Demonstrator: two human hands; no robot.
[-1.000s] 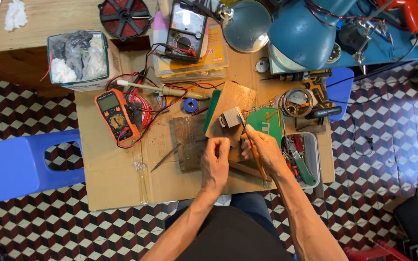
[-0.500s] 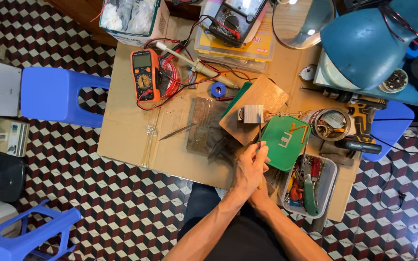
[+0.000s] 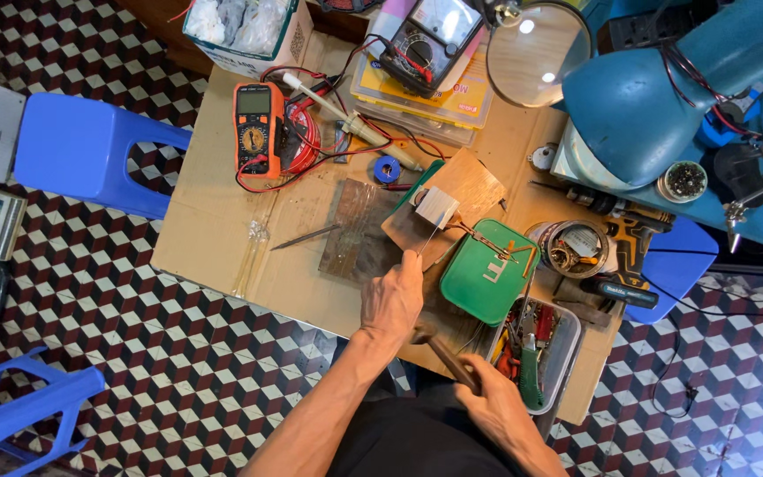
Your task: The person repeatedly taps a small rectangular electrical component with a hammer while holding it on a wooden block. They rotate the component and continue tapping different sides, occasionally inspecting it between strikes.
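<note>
The cardboard-covered surface (image 3: 214, 238) is crowded with meters and tools. On the wooden block (image 3: 452, 190) a small white component (image 3: 437, 206) sits, its leads not yet visibly joined. The left hand (image 3: 392, 300) is curled just below it (contents cannot be told); the right hand (image 3: 494, 406) is closed around a brown-handled tool (image 3: 449, 357), held well back.

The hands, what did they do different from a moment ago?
The right hand pulled back from the small white block toward the body and now holds a brown tool handle low by the lap. The left hand stayed near the wooden board. The green lid, orange meter and tools tray kept their places.
</note>
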